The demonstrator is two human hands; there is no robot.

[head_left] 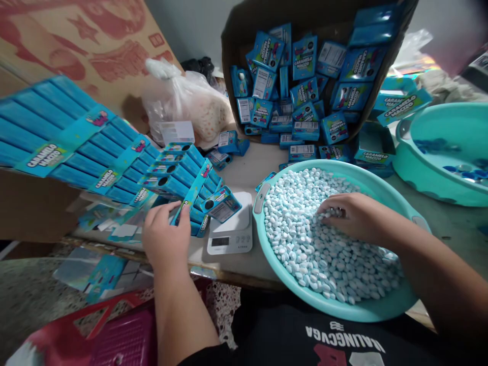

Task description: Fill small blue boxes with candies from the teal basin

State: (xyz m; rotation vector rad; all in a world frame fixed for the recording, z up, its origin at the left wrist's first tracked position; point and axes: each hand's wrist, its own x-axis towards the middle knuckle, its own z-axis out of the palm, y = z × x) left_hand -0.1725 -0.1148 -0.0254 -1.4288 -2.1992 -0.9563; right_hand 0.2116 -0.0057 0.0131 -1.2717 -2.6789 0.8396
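My left hand is at the near end of a blue display box, its thumb and fingers closed on the box's edge. Small blue candy boxes with round dark holes stand in rows in it. One candy box lies tilted over a white digital scale. On the right, my right hand is down in a turquoise basin full of pale blue and white candies. Its fingers curl around a small shiny metal thing, mostly hidden by the hand.
Packed display boxes are stacked at the left. A large carton lies on its side at the back, with many blue candy boxes inside. A clear bag stands left of it. At right is another turquoise basin with blue-wrapped pieces.
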